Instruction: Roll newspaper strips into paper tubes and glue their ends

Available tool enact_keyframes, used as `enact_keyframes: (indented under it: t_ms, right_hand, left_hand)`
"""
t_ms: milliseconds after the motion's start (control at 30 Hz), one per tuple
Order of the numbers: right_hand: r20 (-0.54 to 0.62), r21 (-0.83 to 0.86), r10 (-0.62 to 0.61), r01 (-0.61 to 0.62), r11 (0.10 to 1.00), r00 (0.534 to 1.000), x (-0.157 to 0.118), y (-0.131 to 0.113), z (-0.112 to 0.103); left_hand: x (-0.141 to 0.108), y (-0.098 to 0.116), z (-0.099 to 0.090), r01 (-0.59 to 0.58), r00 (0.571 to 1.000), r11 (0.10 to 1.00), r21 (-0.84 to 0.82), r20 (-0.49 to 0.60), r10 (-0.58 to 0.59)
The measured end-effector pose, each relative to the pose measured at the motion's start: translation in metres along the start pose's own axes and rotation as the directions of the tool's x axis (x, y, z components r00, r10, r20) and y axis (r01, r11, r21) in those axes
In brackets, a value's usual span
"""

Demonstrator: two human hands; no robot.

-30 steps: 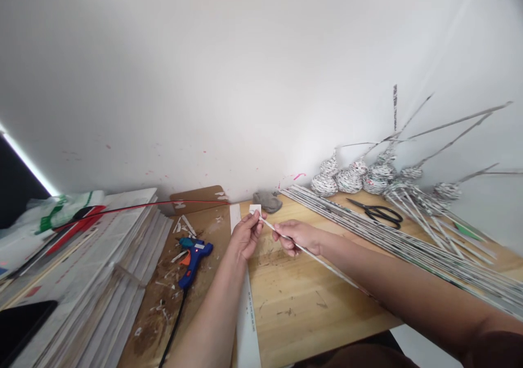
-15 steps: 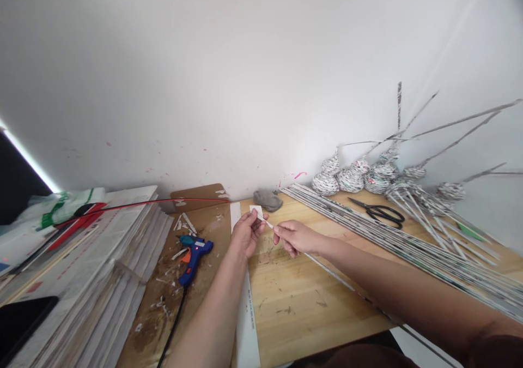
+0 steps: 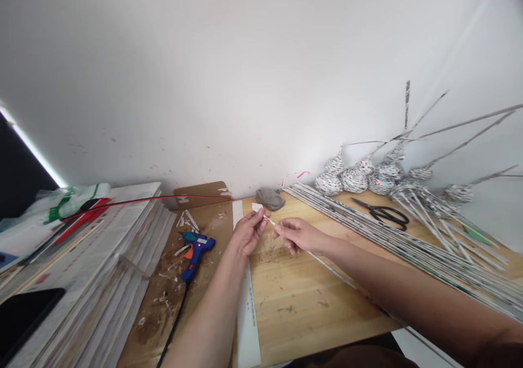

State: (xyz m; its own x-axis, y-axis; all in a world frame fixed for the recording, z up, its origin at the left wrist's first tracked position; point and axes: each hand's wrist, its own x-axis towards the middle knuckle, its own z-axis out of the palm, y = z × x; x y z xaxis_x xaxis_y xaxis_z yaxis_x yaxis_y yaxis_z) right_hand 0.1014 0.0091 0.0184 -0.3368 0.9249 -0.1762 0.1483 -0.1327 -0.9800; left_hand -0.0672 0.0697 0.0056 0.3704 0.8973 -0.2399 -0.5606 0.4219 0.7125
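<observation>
Between both hands runs a thin rolled paper tube point(image 3: 332, 270), slanting from the wooden tabletop's middle down toward the lower right. My left hand point(image 3: 250, 231) pinches its far end, where a small white paper flap point(image 3: 257, 207) sticks out past the fingers. My right hand point(image 3: 298, 236) is closed around the tube a short way further down, fingers curled. A white paper strip point(image 3: 247, 313) lies on the table under my left forearm. Just beyond the hands sits a crumpled grey cloth point(image 3: 270, 199).
To the left are a blue glue gun point(image 3: 197, 256) on a stained brown board point(image 3: 163, 281) and a tall paper stack point(image 3: 102, 281). On the right lie a bundle of paper tubes point(image 3: 368, 237), black scissors point(image 3: 384, 215) and several woven paper gourds point(image 3: 354, 180) by the wall.
The white flap at the tube's end looks smaller and more wrapped up than before. Both hands keep their hold, and the whole view has shifted slightly.
</observation>
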Motion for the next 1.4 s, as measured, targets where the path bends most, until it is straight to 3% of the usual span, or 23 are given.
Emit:
enact_keyframes:
  t_ms: [67,133,200,267,367,433,567,667,767,867,967,1067,1133,1200,1300,1400]
  right_hand:
    - [-0.092,-0.218,-0.113,0.090,0.972,0.989,-0.001,-0.003,0.002]
    - [-0.101,-0.291,-0.135,0.100,0.951,0.986,-0.002,-0.004,0.003]
    - [-0.063,-0.203,-0.060,0.046,0.978,0.996,-0.003,-0.004,0.003]
    - [0.010,-0.012,0.028,-0.028,1.000,1.000,-0.003,-0.003,0.001]
    - [0.128,0.257,0.098,-0.128,0.958,0.987,-0.004,-0.001,-0.001]
    - [0.146,0.289,0.099,-0.138,0.947,0.984,-0.005,0.001,-0.001]
    - [0.033,0.044,0.023,-0.024,0.999,0.999,-0.009,0.003,0.003]
    - [-0.059,-0.160,-0.036,0.026,0.987,0.998,-0.014,0.001,0.005]
    - [-0.154,-0.443,-0.248,0.158,0.883,0.957,-0.022,-0.005,0.005]
    - [-0.147,-0.602,-0.395,0.234,0.763,0.907,-0.031,-0.013,0.004]
    - [-0.131,-0.454,-0.264,0.179,0.873,0.955,-0.040,-0.017,0.004]
    - [0.015,-0.051,-0.076,0.076,0.996,0.997,-0.048,-0.018,0.006]
    - [0.144,0.177,-0.027,0.001,0.984,0.989,-0.055,-0.015,0.009]
    - [0.218,0.255,0.007,-0.064,0.965,0.976,-0.062,-0.012,0.013]
    - [0.132,0.037,0.003,-0.008,0.999,0.991,-0.075,-0.007,0.020]
    - [-0.024,-0.296,-0.188,0.173,0.939,0.982,-0.087,-0.004,0.027]
  left_hand:
    - [-0.001,0.000,0.001,-0.004,1.000,1.000,0.005,0.000,0.004]
    - [-0.001,0.000,0.001,-0.006,1.000,1.000,0.009,0.006,0.005]
    - [-0.002,0.000,0.002,-0.007,1.000,1.000,0.012,0.011,0.006]
    - [-0.002,0.000,0.003,-0.008,1.000,1.000,0.017,0.016,0.008]
    - [-0.003,-0.001,0.004,-0.009,0.999,1.000,0.028,0.032,0.008]
    - [-0.004,-0.001,0.004,-0.011,0.999,0.999,0.038,0.045,0.009]
    - [-0.006,-0.003,0.007,-0.028,0.997,0.998,0.061,0.073,0.024]
    - [-0.010,-0.003,0.012,-0.037,0.995,0.996,0.082,0.093,0.030]
    - [-0.015,-0.003,0.020,-0.047,0.995,0.994,0.098,0.097,0.038]
    - [-0.023,-0.001,0.030,-0.059,0.993,0.992,0.109,0.106,0.048]
    - [-0.037,0.002,0.039,-0.063,0.989,0.993,0.103,0.143,0.048]
    - [-0.054,0.002,0.045,-0.059,0.986,0.996,0.072,0.158,0.047]
    - [-0.065,-0.001,0.045,-0.058,0.987,0.997,0.051,0.150,0.049]
    - [-0.075,-0.007,0.042,-0.062,0.989,0.997,0.042,0.134,0.056]
    - [-0.087,-0.017,0.034,-0.089,0.993,0.995,0.050,0.076,0.085]
    - [-0.099,-0.023,0.024,-0.115,0.993,0.992,0.048,0.009,0.115]
